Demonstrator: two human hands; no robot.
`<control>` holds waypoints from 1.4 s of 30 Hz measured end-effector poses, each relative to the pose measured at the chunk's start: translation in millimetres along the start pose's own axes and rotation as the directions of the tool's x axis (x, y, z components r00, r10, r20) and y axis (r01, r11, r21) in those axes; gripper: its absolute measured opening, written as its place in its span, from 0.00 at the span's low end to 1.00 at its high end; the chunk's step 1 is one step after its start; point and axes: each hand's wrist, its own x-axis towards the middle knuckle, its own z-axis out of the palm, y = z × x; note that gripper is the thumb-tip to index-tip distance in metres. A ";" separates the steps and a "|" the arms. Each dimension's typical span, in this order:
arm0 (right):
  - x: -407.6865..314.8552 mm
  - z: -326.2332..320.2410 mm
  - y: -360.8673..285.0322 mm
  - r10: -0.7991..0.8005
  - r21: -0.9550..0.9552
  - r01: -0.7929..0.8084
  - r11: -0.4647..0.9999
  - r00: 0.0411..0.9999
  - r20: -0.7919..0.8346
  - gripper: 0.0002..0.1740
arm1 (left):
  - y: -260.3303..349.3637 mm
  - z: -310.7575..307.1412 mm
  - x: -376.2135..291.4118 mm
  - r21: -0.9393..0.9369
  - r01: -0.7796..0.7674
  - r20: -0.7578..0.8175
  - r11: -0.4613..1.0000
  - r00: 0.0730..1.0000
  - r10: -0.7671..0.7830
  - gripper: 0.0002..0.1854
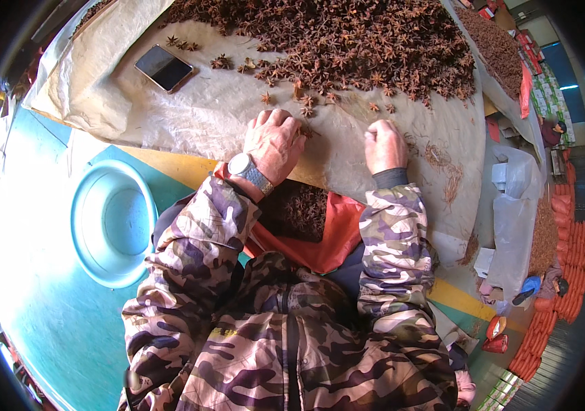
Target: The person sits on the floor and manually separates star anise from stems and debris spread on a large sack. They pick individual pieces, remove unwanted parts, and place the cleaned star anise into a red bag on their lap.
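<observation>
A large heap of dried star anise (pixel 354 46) covers the far part of a pale sheet (pixel 210 120). My left hand (pixel 273 141), with a watch on its wrist, lies palm down near the sheet's near edge, its fingers bent over a few star anise pieces; whether it grips any is hidden. Just beyond its fingertips are loose star anise (pixel 307 105). To the right, my right hand (pixel 386 146) is curled, and its fingertips are hidden from view. Below and between my forearms, a red bag (pixel 341 234) stands open with dark star anise inside.
A smartphone (pixel 164 68) lies on the sheet at the upper left. On the green floor at left stands a light blue plastic basin (pixel 114 223). Thin stems (pixel 444 164) are scattered right of my right hand. Farther right are plastic bags, red sacks (pixel 572 267) and other people.
</observation>
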 end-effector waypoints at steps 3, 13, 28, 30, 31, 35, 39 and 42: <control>-1.0 2.4 5.2 -0.083 -0.032 0.079 0.996 0.987 -0.139 0.11 | 6.4 -1.6 -0.5 -0.002 0.016 0.002 1.000 1.000 -0.016 0.13; 14.7 50.7 -66.0 -0.111 0.452 0.023 0.892 0.979 0.169 0.13 | -5.6 4.6 -0.8 -0.103 0.044 -0.046 0.994 0.998 -0.049 0.09; 8.3 30.8 -72.0 -0.337 0.268 0.306 0.914 0.938 0.078 0.04 | -9.0 8.4 0.9 -0.102 0.074 -0.052 0.992 0.995 -0.080 0.07; 5.7 25.6 -73.3 -0.321 0.243 0.296 0.924 0.945 0.067 0.05 | -6.2 8.5 0.8 -0.076 0.090 -0.053 0.993 0.994 -0.094 0.07; 5.4 23.3 -73.3 -0.313 0.228 0.292 0.929 0.948 0.061 0.05 | -4.3 8.7 0.8 -0.060 0.095 -0.058 0.994 0.993 -0.099 0.07; 8.9 23.8 -63.1 -0.187 0.302 0.170 0.938 0.982 0.027 0.07 | 3.9 -1.1 -1.1 -0.057 0.131 -0.004 0.990 0.991 -0.132 0.08; 8.0 30.1 -62.1 -0.104 0.456 0.058 0.888 0.992 0.077 0.08 | 2.3 -1.8 -4.3 -0.032 0.119 -0.017 0.992 0.993 -0.120 0.09; 4.0 41.1 -67.1 -0.200 0.429 0.180 0.885 0.980 0.003 0.09 | 4.0 0.6 -3.7 -0.059 0.089 -0.034 0.994 0.995 -0.091 0.08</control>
